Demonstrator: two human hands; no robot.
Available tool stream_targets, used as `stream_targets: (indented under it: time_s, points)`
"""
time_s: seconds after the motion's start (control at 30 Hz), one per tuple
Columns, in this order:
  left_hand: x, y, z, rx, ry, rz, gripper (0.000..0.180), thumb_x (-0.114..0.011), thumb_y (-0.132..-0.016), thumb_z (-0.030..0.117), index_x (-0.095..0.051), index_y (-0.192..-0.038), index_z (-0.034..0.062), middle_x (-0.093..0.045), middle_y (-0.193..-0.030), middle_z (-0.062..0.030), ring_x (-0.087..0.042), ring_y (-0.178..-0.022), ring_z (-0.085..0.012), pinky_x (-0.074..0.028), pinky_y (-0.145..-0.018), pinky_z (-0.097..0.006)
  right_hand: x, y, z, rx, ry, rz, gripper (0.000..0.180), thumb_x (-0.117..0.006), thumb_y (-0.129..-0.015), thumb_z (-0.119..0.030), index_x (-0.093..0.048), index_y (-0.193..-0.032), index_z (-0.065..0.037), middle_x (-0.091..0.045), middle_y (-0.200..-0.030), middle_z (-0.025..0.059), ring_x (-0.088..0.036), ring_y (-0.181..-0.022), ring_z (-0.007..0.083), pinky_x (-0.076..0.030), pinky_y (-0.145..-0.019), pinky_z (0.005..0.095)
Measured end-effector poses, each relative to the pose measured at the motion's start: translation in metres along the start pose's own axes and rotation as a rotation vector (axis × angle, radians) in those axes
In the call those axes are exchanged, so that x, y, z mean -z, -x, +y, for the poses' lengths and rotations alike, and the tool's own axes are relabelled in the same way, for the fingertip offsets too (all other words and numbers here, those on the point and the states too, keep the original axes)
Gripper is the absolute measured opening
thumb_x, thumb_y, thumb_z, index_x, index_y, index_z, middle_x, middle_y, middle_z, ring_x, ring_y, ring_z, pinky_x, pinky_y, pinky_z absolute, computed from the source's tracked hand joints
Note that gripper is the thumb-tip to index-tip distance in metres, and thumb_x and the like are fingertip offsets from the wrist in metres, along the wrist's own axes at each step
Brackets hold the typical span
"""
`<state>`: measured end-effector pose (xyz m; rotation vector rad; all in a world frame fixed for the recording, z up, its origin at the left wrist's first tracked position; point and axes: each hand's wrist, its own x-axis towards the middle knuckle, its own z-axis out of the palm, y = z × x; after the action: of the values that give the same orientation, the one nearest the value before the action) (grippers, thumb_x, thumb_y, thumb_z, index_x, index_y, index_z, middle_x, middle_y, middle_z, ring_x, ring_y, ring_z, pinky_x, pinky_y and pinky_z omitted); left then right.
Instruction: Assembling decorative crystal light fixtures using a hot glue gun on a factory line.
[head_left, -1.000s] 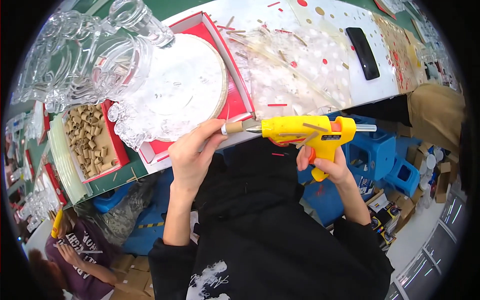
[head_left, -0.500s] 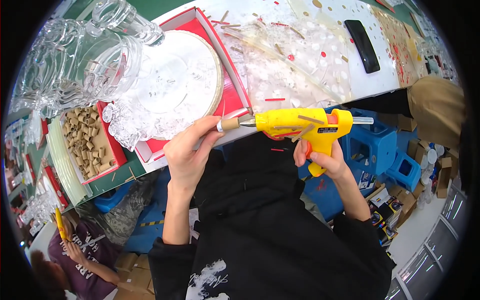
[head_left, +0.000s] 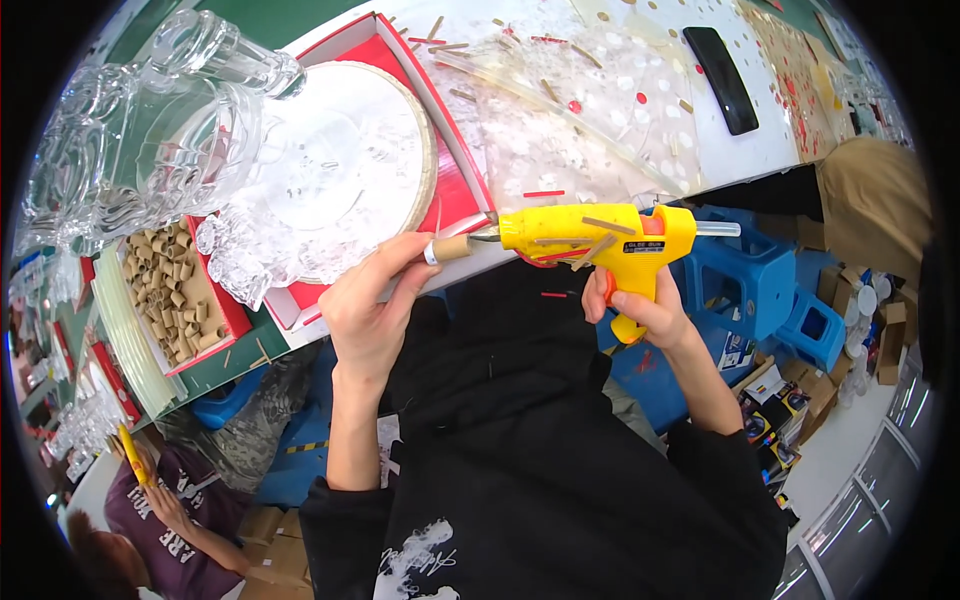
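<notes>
My left hand [head_left: 372,305] pinches a short brown cardboard tube [head_left: 455,247] with a white band at the end near my fingers. In my right hand [head_left: 650,310] is a yellow hot glue gun [head_left: 575,228], held by its grip, with a finger at the red trigger. Its metal nozzle points left and meets the tube's open end; whether it reaches inside I cannot tell. A clear glue stick [head_left: 718,229] sticks out of the gun's back. Thin brown and red strips cling to the gun's side.
Left of my hands, a red box [head_left: 468,170] holds a round white board [head_left: 345,150] and clear glassy pieces [head_left: 235,245]. More cardboard tubes fill a tray [head_left: 238,300] beside glue sticks [head_left: 128,330]. A black phone [head_left: 722,80] lies far right; blue stools [head_left: 740,275] stand below. Another person [head_left: 180,505] works lower left.
The glue gun and the tube have shifted slightly left in view, along with the bench things. The nozzle stays at the tube's end, and both grips are unchanged.
</notes>
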<state>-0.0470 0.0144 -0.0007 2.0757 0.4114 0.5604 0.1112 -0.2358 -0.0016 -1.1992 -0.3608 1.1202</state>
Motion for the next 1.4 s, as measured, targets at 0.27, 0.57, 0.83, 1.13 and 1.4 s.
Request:
stream_targets:
  time_s: [0.27, 0.57, 0.83, 1.13, 1.4]
  points:
    - [0.000, 0.001, -0.002, -0.005, -0.006, 0.000, 0.027, -0.068, -0.075, -0.012, -0.065, -0.101, -0.0048, -0.069, -0.099, -0.0153, -0.068, -0.085, -0.0176, -0.055, -0.076, -0.026, 0.006, 0.009, 0.005, -0.043, -0.017, -0.052, 0.034, -0.058, -0.078, -0.011, -0.049, -0.110, -0.003, -0.058, -0.080, 0.0067, -0.062, -0.072, 0.0154, -0.050, -0.071, 0.0284]
    - [0.000, 0.002, -0.004, -0.017, -0.013, 0.006, 0.026, -0.068, -0.076, -0.011, -0.065, -0.101, -0.0050, -0.069, -0.099, -0.0149, -0.068, -0.085, -0.0176, -0.055, -0.076, -0.026, -0.005, 0.008, -0.003, -0.005, -0.002, 0.024, 0.021, -0.062, -0.078, -0.020, -0.054, -0.089, -0.005, -0.061, -0.071, 0.0068, -0.060, -0.066, 0.0155, -0.050, -0.063, 0.0276]
    - [-0.006, 0.000, 0.002, -0.008, 0.011, 0.069, 0.026, -0.076, -0.069, -0.003, -0.067, -0.094, -0.0008, -0.070, -0.091, -0.0135, -0.069, -0.078, -0.0225, -0.053, -0.069, -0.027, 0.000, 0.013, 0.002, 0.010, 0.038, -0.034, 0.024, -0.058, -0.078, -0.010, -0.051, -0.100, -0.003, -0.056, -0.076, 0.0063, -0.059, -0.067, 0.0137, -0.048, -0.065, 0.0261]
    - [-0.004, 0.001, 0.005, -0.027, -0.058, 0.043, 0.026, -0.072, -0.074, -0.008, -0.067, -0.099, -0.0037, -0.069, -0.094, -0.0125, -0.068, -0.082, -0.0163, -0.055, -0.075, -0.026, -0.009, 0.016, -0.001, 0.040, 0.109, 0.007, 0.029, -0.058, -0.080, -0.005, -0.050, -0.108, -0.002, -0.057, -0.078, 0.0051, -0.059, -0.066, 0.0124, -0.048, -0.063, 0.0254]
    - [-0.016, -0.005, 0.013, 0.062, 0.059, 0.120, 0.029, -0.068, -0.078, -0.006, -0.059, -0.106, -0.0018, -0.070, -0.098, -0.0128, -0.069, -0.088, -0.0222, -0.055, -0.074, -0.027, -0.008, 0.029, 0.000, 0.059, 0.220, 0.067, 0.037, -0.056, -0.080, 0.001, -0.049, -0.116, -0.001, -0.060, -0.083, 0.0060, -0.060, -0.073, 0.0125, -0.050, -0.068, 0.0266]
